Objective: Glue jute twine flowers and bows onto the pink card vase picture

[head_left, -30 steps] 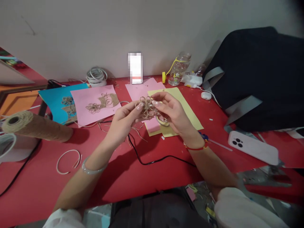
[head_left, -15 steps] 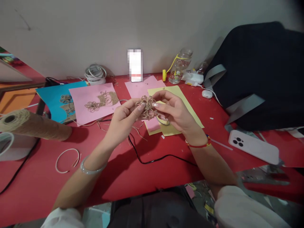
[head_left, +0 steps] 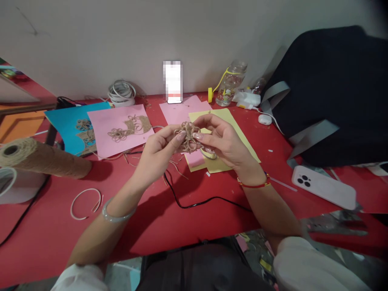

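Both the left hand [head_left: 156, 155] and the right hand [head_left: 224, 143] pinch a looped twine flower [head_left: 188, 137] between their fingertips, above yellow paper [head_left: 235, 139].

Both hands [head_left: 157, 157] [head_left: 224, 143] partly hide the twine flower [head_left: 189, 137]; the upright phone's [head_left: 173, 83] screen is blurred; the black bag [head_left: 327, 97] runs off the right edge.

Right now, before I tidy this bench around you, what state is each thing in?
Jute twine flower, pinched between both hands
Left hand, fingertips pinching the flower
Right hand, fingertips pinching the flower
Twine spool, lying on its side
Phone in pale pink case, lying face down
Clear bottle, standing upright
Pink sheet, lying flat, twine shapes on it
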Available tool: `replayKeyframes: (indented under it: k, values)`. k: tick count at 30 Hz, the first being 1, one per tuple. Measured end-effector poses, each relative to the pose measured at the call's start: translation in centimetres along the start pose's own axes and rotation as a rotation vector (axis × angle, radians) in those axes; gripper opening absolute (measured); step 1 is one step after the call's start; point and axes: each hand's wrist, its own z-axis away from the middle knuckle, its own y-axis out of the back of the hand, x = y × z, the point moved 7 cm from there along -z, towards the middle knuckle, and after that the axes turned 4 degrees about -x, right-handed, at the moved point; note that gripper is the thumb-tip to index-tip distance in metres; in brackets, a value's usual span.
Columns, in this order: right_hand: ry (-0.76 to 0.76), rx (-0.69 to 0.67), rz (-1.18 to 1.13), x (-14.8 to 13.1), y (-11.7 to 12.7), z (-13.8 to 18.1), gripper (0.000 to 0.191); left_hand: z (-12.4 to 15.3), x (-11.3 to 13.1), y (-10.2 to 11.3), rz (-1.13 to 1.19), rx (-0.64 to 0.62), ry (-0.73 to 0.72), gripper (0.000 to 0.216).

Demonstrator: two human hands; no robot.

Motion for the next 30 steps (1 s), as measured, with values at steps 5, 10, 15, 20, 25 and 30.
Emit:
replayKeyframes:
  k: [5,10,15,20,25,30]
  values:
    - [-0.002,-0.023,-0.003,0.06,0.08,0.07,0.029,0.02,-0.05,-0.10,0.034,-0.014,-0.006,0.023]
    - [0.009,-0.081,-0.014,0.04,-0.07,0.12,0.032,0.01,-0.10,-0.01,0.054,-0.014,-0.020,0.022]
    - [0.010,-0.073,0.001,-0.04,-0.30,0.14,0.032,0.03,-0.07,-0.12,0.038,-0.029,-0.006,0.026]
    - [0.011,-0.093,0.003,0.02,-0.39,0.08,0.032,0.07,-0.14,-0.03,0.040,-0.023,0.001,0.026]
    - [0.003,-0.093,-0.011,0.10,-0.27,0.08,0.031,0.14,-0.14,0.04,0.042,-0.020,0.007,0.028]
    - [0.005,-0.096,-0.021,0.01,-0.41,0.15,0.030,0.19,0.05,-0.03,0.015,-0.024,0.009,0.027]
